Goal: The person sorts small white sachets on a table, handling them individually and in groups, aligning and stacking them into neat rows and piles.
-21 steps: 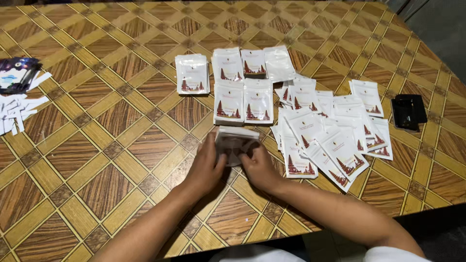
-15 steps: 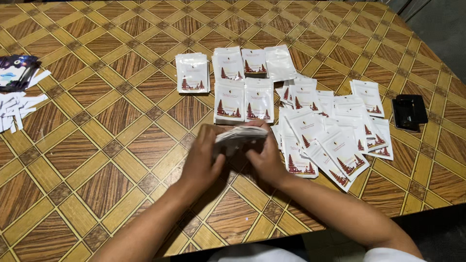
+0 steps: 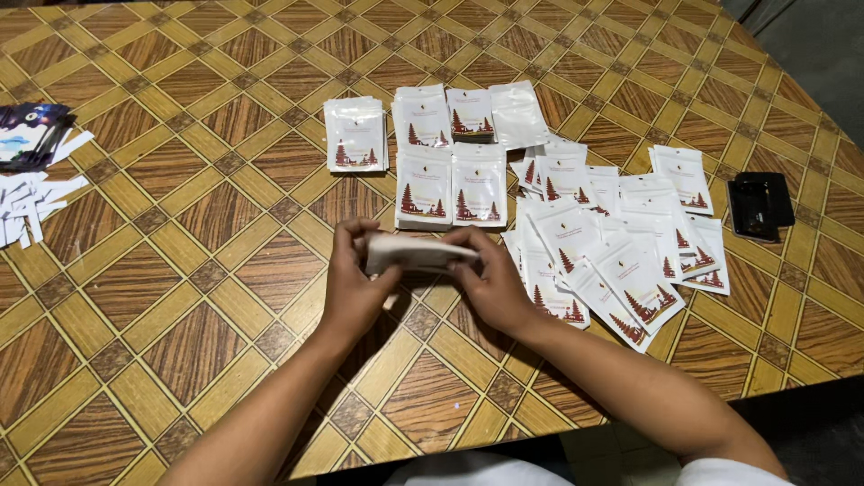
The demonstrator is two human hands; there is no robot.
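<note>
Your left hand [image 3: 353, 290] and right hand [image 3: 492, 286] both close on a small stack of white pouches [image 3: 416, 255], held just above the table [image 3: 180, 270]. It looks like several pouches, though the edges blur. Loose pouches [image 3: 621, 261] lie just right.

Two bare forearms enter from bottom edge. Left hand [image 3: 353, 290] bare, no ring or watch showing. Right hand [image 3: 490, 286] bare too, wrist unadorned. White sleeve [image 3: 729, 472] edge shows at right upper arm, bottom corner. White garment [image 3: 468, 470] glimpsed low centre.
</note>
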